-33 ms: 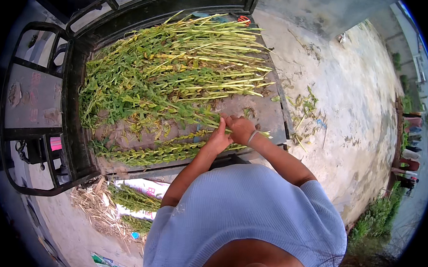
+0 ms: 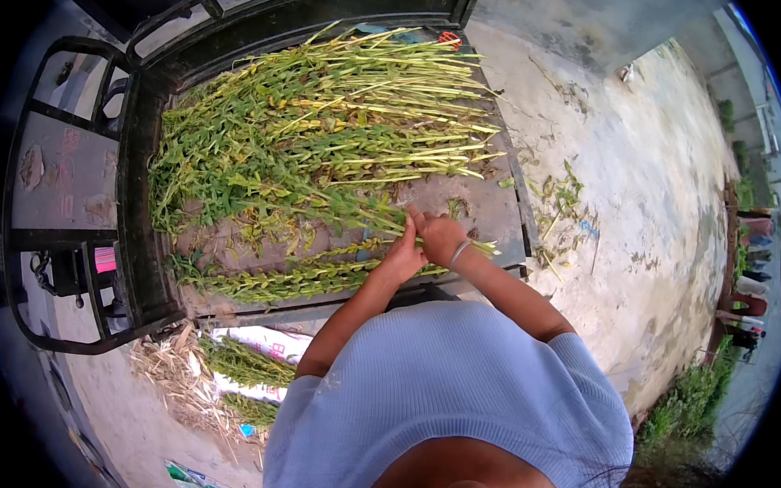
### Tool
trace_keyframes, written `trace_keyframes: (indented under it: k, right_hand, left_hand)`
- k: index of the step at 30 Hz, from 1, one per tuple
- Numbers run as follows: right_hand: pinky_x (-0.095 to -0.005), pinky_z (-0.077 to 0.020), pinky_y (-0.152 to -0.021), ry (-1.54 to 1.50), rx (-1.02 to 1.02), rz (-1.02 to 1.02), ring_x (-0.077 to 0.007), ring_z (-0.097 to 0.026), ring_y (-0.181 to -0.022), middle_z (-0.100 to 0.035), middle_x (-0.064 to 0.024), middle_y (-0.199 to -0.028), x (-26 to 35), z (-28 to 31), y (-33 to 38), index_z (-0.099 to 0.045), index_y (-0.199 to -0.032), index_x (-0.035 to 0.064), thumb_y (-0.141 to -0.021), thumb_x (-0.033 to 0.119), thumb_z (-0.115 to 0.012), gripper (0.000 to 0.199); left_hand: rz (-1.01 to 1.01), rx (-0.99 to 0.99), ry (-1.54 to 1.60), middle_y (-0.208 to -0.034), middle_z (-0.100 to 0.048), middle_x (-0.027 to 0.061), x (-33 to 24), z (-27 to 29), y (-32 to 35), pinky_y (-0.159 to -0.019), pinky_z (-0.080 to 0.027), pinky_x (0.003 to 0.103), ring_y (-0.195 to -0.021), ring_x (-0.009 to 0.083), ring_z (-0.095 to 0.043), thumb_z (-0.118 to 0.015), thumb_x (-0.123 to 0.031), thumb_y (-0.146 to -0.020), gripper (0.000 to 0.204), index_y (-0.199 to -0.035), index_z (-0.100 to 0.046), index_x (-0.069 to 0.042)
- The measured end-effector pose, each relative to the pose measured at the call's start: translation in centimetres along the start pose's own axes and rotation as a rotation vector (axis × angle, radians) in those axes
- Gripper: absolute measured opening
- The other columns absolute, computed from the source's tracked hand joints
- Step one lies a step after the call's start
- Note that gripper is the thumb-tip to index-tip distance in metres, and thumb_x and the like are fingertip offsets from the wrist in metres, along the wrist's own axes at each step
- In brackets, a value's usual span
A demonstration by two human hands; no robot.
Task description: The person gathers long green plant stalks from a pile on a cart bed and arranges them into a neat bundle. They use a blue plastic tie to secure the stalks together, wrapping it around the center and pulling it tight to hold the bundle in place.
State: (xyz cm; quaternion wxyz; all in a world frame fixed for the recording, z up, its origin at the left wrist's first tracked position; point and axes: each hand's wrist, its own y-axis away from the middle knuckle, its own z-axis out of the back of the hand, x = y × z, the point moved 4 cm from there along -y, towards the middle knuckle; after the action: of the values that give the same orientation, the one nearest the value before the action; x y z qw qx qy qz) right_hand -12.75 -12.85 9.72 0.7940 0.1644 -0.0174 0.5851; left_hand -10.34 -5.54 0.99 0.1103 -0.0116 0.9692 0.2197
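Two hands: left hand [image 2: 404, 255] and right hand [image 2: 441, 236], meeting on one cart [image 2: 147, 258]. One stalk pile [image 2: 326, 126] on the cart, one bundle [image 2: 300, 279] at its near edge.

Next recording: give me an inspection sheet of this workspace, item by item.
Surface: rusty metal cart bed with dark railings.
Job's things: leafy green stalks piled across the bed; a thinner bundle along its near edge.
Clutter: dry straw and a white sack on the ground; loose leaves on the concrete.
Grippers: left hand and right hand close together, gripping stalk ends.
Cables: nothing seen.
Surroundings: concrete yard, grass at far right.
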Motion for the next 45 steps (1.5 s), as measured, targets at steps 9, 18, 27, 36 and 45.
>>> trace_keyframes:
  k: [9,18,27,36,45]
  right_hand:
    - [-0.0429,-0.0490,-0.058,0.039,-0.102,-0.066,-0.0340,-0.061,-0.066,-0.061,-0.0157,-0.072,0.4,3.3,0.7,-0.049,-0.082,0.0056,-0.066,0.013,-0.063,0.023]
    - [-0.0411,-0.0461,-0.055,0.049,-0.316,0.093,-0.0335,-0.057,-0.064,-0.058,-0.0123,-0.071,1.0,13.9,8.6,-0.053,-0.093,0.0073,-0.057,0.007,-0.066,0.038]
    - [-0.0392,-0.0461,-0.055,-0.133,-0.435,0.124,-0.0326,-0.058,-0.065,-0.059,-0.0123,-0.074,0.3,15.1,10.8,-0.056,-0.097,0.0081,-0.058,0.005,-0.065,0.040]
    - [-0.0394,-0.0483,-0.057,-0.045,-0.166,0.229,-0.0291,-0.059,-0.074,-0.059,-0.0088,-0.079,-3.3,2.3,8.5,-0.053,-0.097,0.0107,-0.064,0.010,-0.061,0.035]
    - [-0.0389,-0.0497,-0.062,0.043,0.088,0.192,-0.0273,-0.060,-0.081,-0.060,-0.0079,-0.081,-6.8,-13.7,5.2,-0.053,-0.094,0.0110,-0.071,0.015,-0.056,0.023]
  left_hand:
    - [-0.183,0.114,-0.059,-0.139,-0.027,0.0162,-3.0,2.2,5.2,-0.103,-0.030,0.051,-0.127,0.0355,-0.030,-0.056,-0.061,-0.075,0.094,-0.139,-0.011,-0.009]
    - [-0.903,-0.047,0.524,-0.143,-0.023,0.0123,-17.4,8.2,13.6,-0.103,-0.023,0.060,-0.130,0.0339,-0.022,-0.065,-0.071,-0.048,0.117,-0.139,-0.022,-0.012]
    - [-1.534,-0.123,0.152,-0.136,-0.036,0.0156,-29.7,-2.9,25.1,-0.100,-0.034,0.052,-0.117,0.0316,-0.043,-0.072,-0.065,-0.047,0.112,-0.137,-0.028,-0.015]
    - [-1.216,-0.006,0.108,-0.110,-0.051,0.0118,-26.4,13.3,29.0,-0.084,-0.043,0.040,-0.089,0.0203,-0.051,-0.073,-0.038,-0.066,0.081,-0.125,-0.036,0.003]
    - [-0.847,-0.696,0.343,-0.088,-0.059,0.0093,-14.7,30.2,27.0,-0.086,-0.043,0.045,-0.086,0.0275,-0.054,-0.045,-0.058,-0.083,0.058,-0.102,-0.058,-0.004]
